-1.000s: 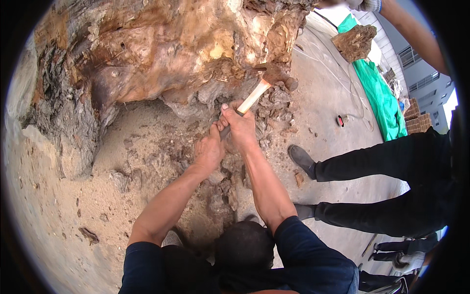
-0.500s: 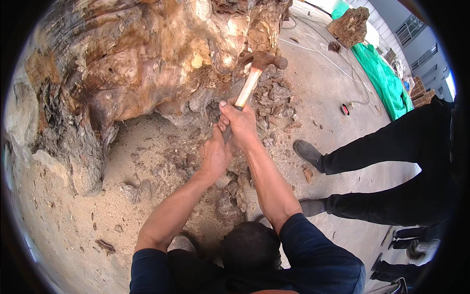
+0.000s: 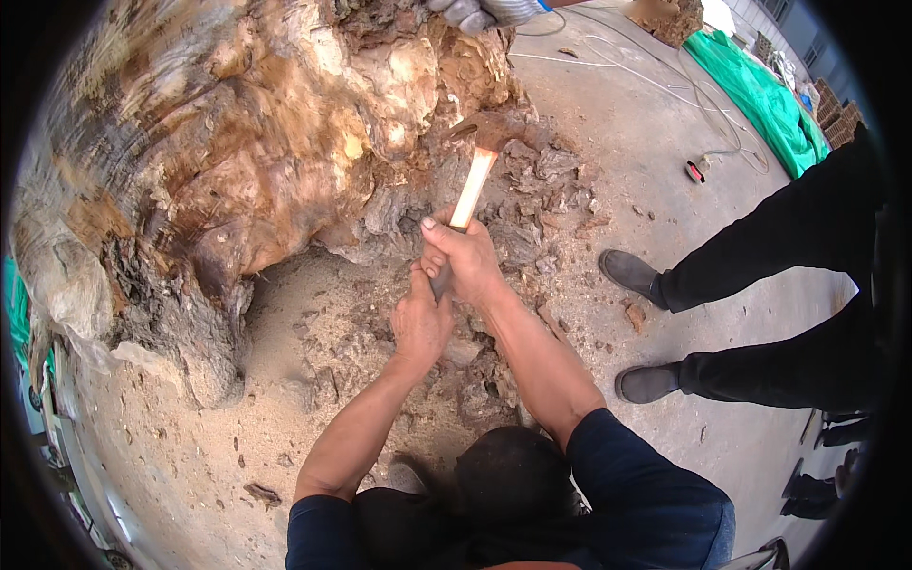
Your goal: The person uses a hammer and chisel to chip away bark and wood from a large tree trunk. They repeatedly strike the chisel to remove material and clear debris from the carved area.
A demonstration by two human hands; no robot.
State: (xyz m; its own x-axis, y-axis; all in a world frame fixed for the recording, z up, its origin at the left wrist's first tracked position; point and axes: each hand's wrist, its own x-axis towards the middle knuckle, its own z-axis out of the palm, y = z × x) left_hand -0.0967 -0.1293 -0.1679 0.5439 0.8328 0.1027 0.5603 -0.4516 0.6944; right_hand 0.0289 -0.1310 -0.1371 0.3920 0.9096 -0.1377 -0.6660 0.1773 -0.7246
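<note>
Both my hands grip the pale wooden handle of a hatchet (image 3: 472,188). My right hand (image 3: 463,256) is higher on the handle, and my left hand (image 3: 420,318) holds just below it. The rusty hatchet head (image 3: 489,130) sits against the rotten underside of a huge brown and orange tree stump (image 3: 237,161). Loose chunks of grey bark and wood (image 3: 532,199) lie around the head. A gloved hand of another person (image 3: 484,11) rests on top of the stump.
Sawdust and wood chips (image 3: 313,332) cover the concrete under the stump. Another person in black trousers and grey shoes (image 3: 632,275) stands at the right. A green tarp (image 3: 760,95), white cables and a small red tool (image 3: 695,172) lie further back.
The hatchet has swung from a raised position down onto the stump's lower edge. My hands moved lower in the view and stayed on the handle.
</note>
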